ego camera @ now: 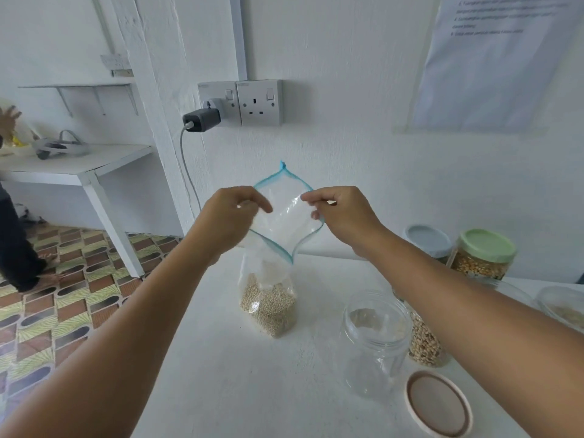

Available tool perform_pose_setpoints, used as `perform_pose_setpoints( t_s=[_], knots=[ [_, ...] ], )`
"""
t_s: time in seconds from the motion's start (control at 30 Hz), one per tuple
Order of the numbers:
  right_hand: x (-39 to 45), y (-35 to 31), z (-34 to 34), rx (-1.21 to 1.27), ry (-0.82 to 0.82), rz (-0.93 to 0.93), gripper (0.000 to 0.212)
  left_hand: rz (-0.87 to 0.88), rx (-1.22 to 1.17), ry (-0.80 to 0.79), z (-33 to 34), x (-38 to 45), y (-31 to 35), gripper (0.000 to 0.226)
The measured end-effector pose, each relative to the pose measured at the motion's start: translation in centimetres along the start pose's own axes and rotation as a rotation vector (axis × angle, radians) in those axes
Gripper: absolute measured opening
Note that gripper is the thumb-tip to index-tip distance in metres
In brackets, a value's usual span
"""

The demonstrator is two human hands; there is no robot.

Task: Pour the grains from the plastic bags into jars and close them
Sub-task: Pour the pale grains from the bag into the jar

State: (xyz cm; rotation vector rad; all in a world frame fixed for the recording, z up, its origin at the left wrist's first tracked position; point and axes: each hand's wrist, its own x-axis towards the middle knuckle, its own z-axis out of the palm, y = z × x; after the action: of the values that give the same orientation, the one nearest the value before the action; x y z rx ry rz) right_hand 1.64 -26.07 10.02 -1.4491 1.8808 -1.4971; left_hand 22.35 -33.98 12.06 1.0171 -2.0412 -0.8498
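The task is judged to be partly done. A bag (275, 279) with a blue zip rim is being held upright on the worktop (221, 374), near its back edge, and its mouth is being pulled open: one side of the rim is being pinched by the left hand (234, 213) and the other side by the right hand (341, 213), so the hands are apart with the open mouth between them. Pale small grains are lying in the bottom of the bag; nothing is being poured yet. Just to the right of it, an open jar (373, 343) is standing, and it seems empty, though this cannot be told surely through the clear wall. Its lid (437, 403) is lying flat on the worktop in front of it. Behind the right arm, a jar of pale beans (423, 343) is being partly hidden. Further back, a green-lidded jar (480, 260) with yellow kernels and a grey-lidded jar (429, 240) are standing closed, so these seem finished. At the right edge, another container (565, 308) is being cut off. Pouring and closing are still left for this bag.
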Motion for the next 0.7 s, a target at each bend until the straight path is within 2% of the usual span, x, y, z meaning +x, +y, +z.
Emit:
perform_pose_setpoints(
  t_s=[0.1, 0.2, 0.3, 0.4, 0.53, 0.6, 0.7],
  knots=[
    [-0.1, 0.3, -0.7, -0.160, -0.027, -0.050, 0.034, -0.022, 0.086, 0.026, -0.5, 0.4, -0.3, 0.037],
    [-0.2, 0.0, -0.4, -0.297, -0.083, -0.127, 0.034, 0.042, 0.224, 0.051, 0.1, 0.5, -0.1, 0.034],
    [0.3, 0.7, -1.7, -0.417, -0.037, -0.156, 0.038, 0.075, 0.312, 0.125, -0.8, 0.3, -0.9, 0.036],
    [0.4, 0.9, -2.4, -0.461, -0.054, -0.159, 0.039, 0.085, 0.374, 0.090, -1.3, -0.2, -1.1, 0.040],
    [0.2, 0.5, -1.4, -0.489, -0.087, -0.224, 0.038, 0.112, 0.306, 0.070, -0.9, 0.0, -0.3, 0.044],
    [0.4, 0.7, -1.9, -0.502, -0.066, -0.203, 0.038, 0.093, 0.299, 0.109, -1.5, 0.2, -0.7, 0.040],
    [0.4, 0.8, -2.6, -0.529, -0.091, -0.164, 0.040, 0.088, 0.307, 0.071, -1.6, -0.3, -0.8, 0.038]
  ],
)
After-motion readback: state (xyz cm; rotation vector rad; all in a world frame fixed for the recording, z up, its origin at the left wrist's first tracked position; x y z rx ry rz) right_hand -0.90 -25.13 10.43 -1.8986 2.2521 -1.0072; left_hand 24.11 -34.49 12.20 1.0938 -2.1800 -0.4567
